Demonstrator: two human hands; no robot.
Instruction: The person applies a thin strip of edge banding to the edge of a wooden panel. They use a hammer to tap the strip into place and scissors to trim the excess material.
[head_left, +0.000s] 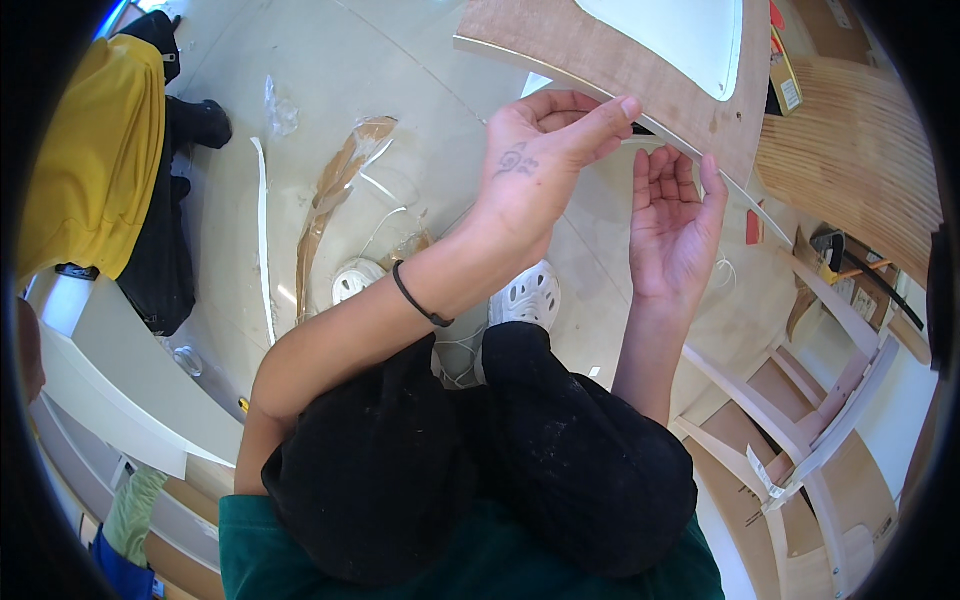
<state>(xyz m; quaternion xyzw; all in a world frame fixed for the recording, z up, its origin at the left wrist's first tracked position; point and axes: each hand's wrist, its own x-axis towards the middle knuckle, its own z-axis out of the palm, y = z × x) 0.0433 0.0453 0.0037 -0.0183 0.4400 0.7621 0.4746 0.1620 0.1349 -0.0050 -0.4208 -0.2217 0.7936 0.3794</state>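
Observation:
A wooden board with a white inset panel extends in from the top. Along its near edge runs a thin pale edge strip, whose right end sticks out past the board's corner. My left hand is closed at this edge, thumb on top and fingers curled below it. Further right, my right hand is palm up, fingers bent toward the board's underside and thumb apart at the strip. Whether its fingertips touch the board is hard to see.
A wooden surface adjoins the board on the right. Below it stand a wooden chair frame and cardboard. Brown tape scraps and a white strip litter the tiled floor. A person in yellow is at left, beside a white panel.

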